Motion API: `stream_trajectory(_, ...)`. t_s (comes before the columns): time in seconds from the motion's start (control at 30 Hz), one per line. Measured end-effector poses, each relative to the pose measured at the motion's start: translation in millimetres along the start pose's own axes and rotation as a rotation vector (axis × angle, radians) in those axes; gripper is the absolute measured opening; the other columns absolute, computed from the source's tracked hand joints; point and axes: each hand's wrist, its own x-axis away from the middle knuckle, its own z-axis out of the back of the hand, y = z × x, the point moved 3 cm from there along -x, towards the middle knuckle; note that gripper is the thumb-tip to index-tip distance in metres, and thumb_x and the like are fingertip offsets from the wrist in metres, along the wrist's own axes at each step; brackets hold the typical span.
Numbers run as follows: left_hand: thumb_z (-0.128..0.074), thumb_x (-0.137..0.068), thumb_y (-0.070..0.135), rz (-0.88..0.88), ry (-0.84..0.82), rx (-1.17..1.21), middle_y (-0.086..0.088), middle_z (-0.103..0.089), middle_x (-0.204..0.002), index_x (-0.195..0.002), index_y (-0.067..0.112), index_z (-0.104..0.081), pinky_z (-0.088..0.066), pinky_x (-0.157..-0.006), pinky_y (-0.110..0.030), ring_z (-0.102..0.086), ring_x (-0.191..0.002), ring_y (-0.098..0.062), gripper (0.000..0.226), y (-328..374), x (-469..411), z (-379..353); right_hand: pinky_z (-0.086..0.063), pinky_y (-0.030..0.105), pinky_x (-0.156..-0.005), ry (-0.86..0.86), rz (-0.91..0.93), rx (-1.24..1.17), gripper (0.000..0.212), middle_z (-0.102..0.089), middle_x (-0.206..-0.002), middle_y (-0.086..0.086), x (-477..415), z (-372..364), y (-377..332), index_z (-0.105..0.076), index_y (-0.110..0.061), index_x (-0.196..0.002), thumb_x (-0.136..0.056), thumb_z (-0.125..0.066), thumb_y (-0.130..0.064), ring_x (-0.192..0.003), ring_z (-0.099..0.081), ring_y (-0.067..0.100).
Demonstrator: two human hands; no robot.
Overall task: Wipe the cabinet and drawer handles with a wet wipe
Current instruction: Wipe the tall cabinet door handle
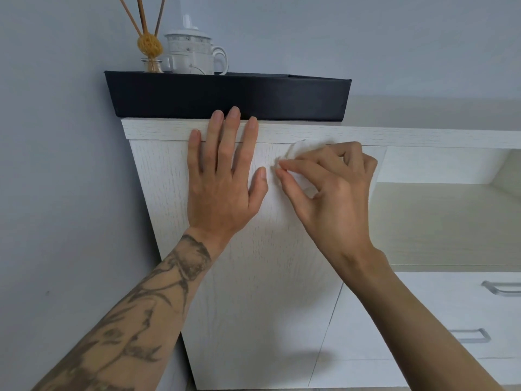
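A white wood-grain cabinet door [253, 277] fills the middle of the view. My left hand [222, 176] lies flat against its upper part, fingers spread and reaching the top edge. Just to its right, my right hand [327, 187] pinches a crumpled white wet wipe [296, 153] against the door near its top. No handle shows on this door; my hands may hide it. Two metal drawer handles [501, 287] [469, 335] sit on the white drawers at the lower right.
A black tray [225, 97] rests on the cabinet top, holding a white teapot with cups [191, 52] and a reed diffuser [150, 49]. To the right is an open shelf recess [445, 221]. A grey wall [56, 165] runs along the left.
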Motion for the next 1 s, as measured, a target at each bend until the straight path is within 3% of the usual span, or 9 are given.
stream_trajectory(0.13,-0.041,-0.109,0.041,-0.001,-0.001,0.000,-0.016,-0.021,-0.171,-0.168,0.012,-0.020,-0.005,-0.133,-0.054,-0.019,-0.160,-0.037,0.070,0,-1,1,-0.041,0.030,-0.095,0.008,0.013,-0.097,0.014,-0.077,-0.105,-0.001,8,13,19,-0.083,-0.015,-0.109,-0.096,-0.082,-0.021,-0.107,-0.054,0.022)
stream_trajectory(0.23,-0.041,-0.109,0.041,-0.002,-0.004,-0.002,-0.017,-0.021,-0.171,-0.168,0.012,-0.021,-0.006,-0.133,-0.054,-0.020,-0.160,-0.038,0.069,1,-1,1,-0.042,0.028,-0.095,-0.009,0.002,-0.113,0.014,-0.076,-0.105,0.000,4,7,13,-0.083,-0.014,-0.108,-0.096,-0.080,-0.021,-0.109,-0.053,0.019)
stream_trajectory(0.33,-0.042,-0.110,0.041,0.001,-0.005,-0.002,-0.017,-0.022,-0.170,-0.168,0.011,-0.023,-0.007,-0.133,-0.055,-0.020,-0.160,-0.038,0.068,1,0,2,-0.045,0.034,-0.094,-0.065,0.052,-0.104,0.017,-0.075,-0.110,0.004,1,-4,2,-0.081,-0.012,-0.113,-0.097,-0.078,-0.019,-0.111,-0.059,0.024)
stream_trajectory(0.53,-0.038,-0.110,0.042,0.002,-0.009,0.002,-0.016,-0.020,-0.170,-0.168,0.012,-0.021,-0.006,-0.133,-0.054,-0.019,-0.160,-0.037,0.067,1,-2,2,-0.042,0.035,-0.096,0.008,0.106,-0.107,0.016,-0.077,-0.107,0.009,8,0,10,-0.082,-0.009,-0.113,-0.097,-0.078,-0.014,-0.104,-0.068,0.032)
stream_trajectory(0.83,-0.041,-0.109,0.041,0.005,-0.005,-0.004,-0.016,-0.021,-0.170,-0.167,0.011,-0.022,-0.005,-0.133,-0.054,-0.019,-0.159,-0.038,0.068,1,-2,2,-0.040,0.032,-0.098,0.054,0.208,-0.137,0.015,-0.077,-0.106,0.005,10,12,32,-0.082,-0.012,-0.114,-0.100,-0.077,-0.017,-0.101,-0.066,0.024)
stream_trajectory(1.0,-0.039,-0.110,0.041,0.006,-0.009,-0.003,-0.016,-0.019,-0.170,-0.168,0.011,-0.021,-0.004,-0.133,-0.053,-0.018,-0.160,-0.038,0.068,2,-2,3,-0.043,0.041,-0.095,0.114,0.151,-0.084,0.012,-0.078,-0.106,0.007,17,28,56,-0.083,-0.013,-0.109,-0.097,-0.080,-0.014,-0.098,-0.071,0.031)
